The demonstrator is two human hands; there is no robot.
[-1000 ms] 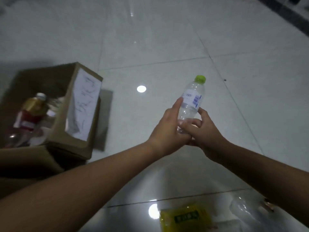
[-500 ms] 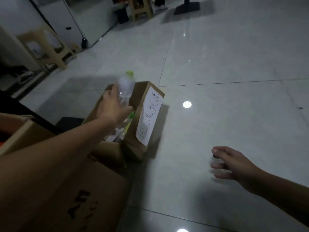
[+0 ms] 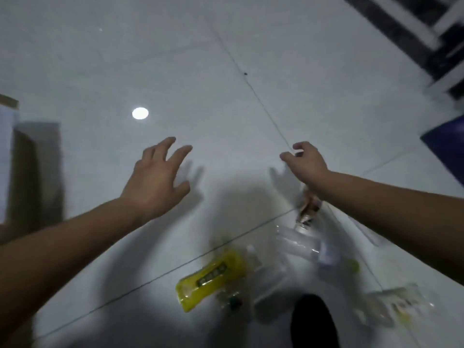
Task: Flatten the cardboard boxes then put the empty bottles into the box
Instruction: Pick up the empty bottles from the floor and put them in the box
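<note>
My left hand (image 3: 157, 179) hovers over the white tile floor with fingers spread and nothing in it. My right hand (image 3: 305, 163) is out to the right, fingers loosely curled and apart, holding nothing. Below the hands several empty bottles lie on the floor, blurred: a yellow-labelled bottle (image 3: 211, 278), a clear bottle (image 3: 298, 243) with a pale label, a brown-labelled bottle (image 3: 308, 209) partly under my right forearm, and a clear one (image 3: 399, 306) at the lower right. Only the edge of the cardboard box (image 3: 25, 172), with a white paper on its side, shows at the far left.
A dark shape, possibly my foot (image 3: 313, 322), sits at the bottom among the bottles. A blue object (image 3: 447, 139) is at the right edge, and dark furniture (image 3: 411, 28) stands at the top right. A ceiling light reflects off the glossy tiles.
My left hand carried the green-capped bottle to the box and now holds nothing. The view has swung back right, to the bottles on the floor, with both hands over them.
</note>
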